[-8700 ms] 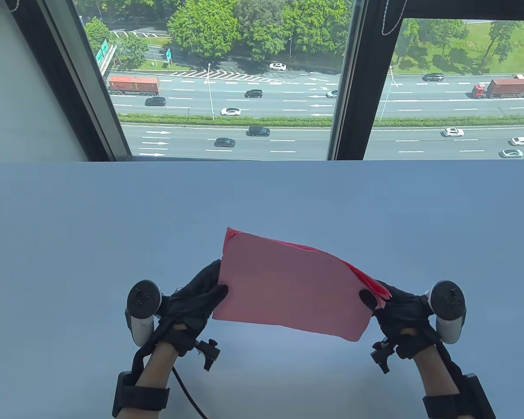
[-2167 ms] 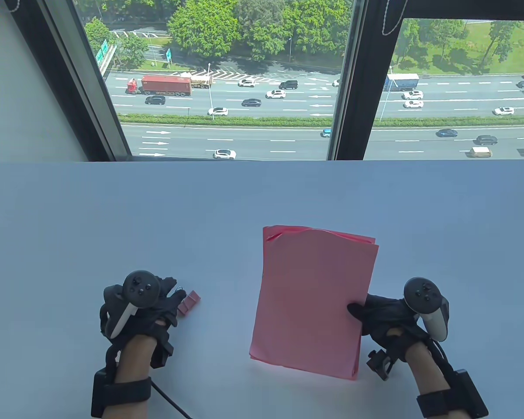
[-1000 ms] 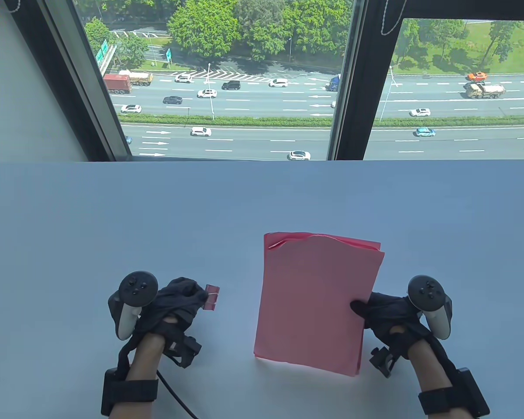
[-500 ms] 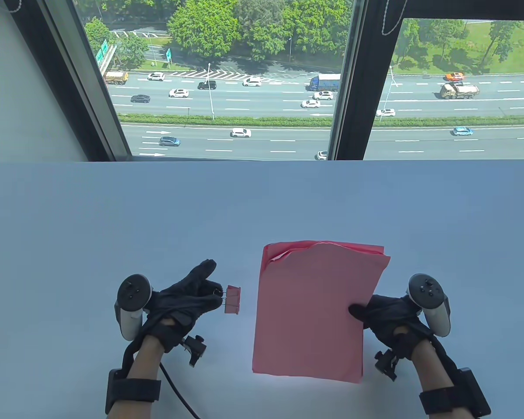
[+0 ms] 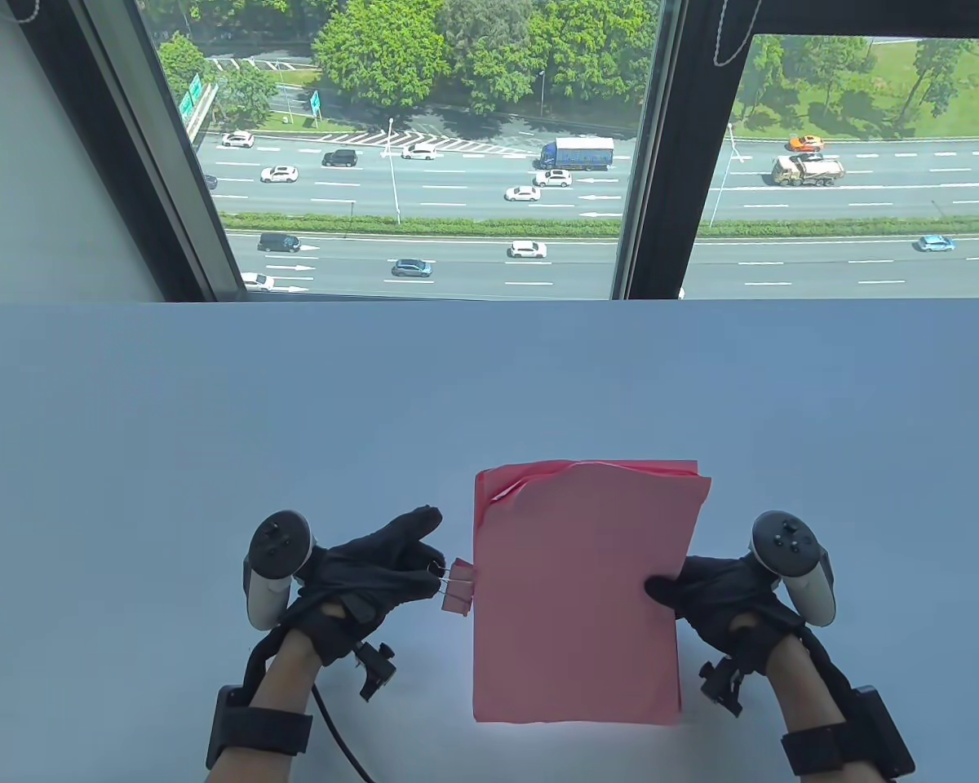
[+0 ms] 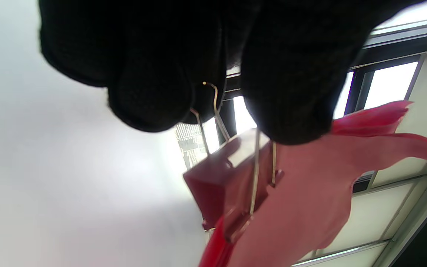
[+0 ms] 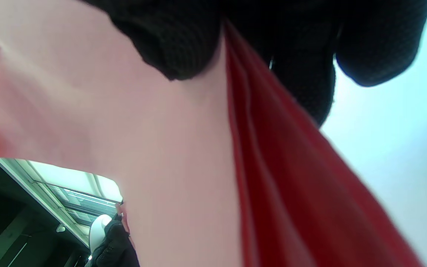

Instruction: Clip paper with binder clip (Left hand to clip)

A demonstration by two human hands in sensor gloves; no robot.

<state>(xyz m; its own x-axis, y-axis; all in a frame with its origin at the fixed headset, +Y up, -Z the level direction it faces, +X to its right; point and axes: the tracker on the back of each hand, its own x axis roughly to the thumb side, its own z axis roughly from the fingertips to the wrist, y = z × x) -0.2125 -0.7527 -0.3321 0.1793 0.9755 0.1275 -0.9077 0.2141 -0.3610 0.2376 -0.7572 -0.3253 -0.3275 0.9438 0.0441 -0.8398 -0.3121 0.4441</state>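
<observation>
In the table view, a stack of pink paper sheets point(image 5: 578, 595) is held upright above the pale blue table point(image 5: 212, 408), its right edge pinched by the right hand point(image 5: 722, 595). A small pink metal binder clip point(image 5: 458, 584) is held by its wire handles in the left hand point(image 5: 367, 571), at the stack's left edge.

In the left wrist view, the handles are squeezed between gloved fingers point(image 6: 150, 96), and the clip's mouth (spread apart) meets the paper's edge.

In the right wrist view, the sheets are gripped between thumb and fingers point(image 7: 176, 40).

One binder clip point(image 5: 458, 586), one paper stack point(image 5: 579, 595), two gloved hands, two trackers
</observation>
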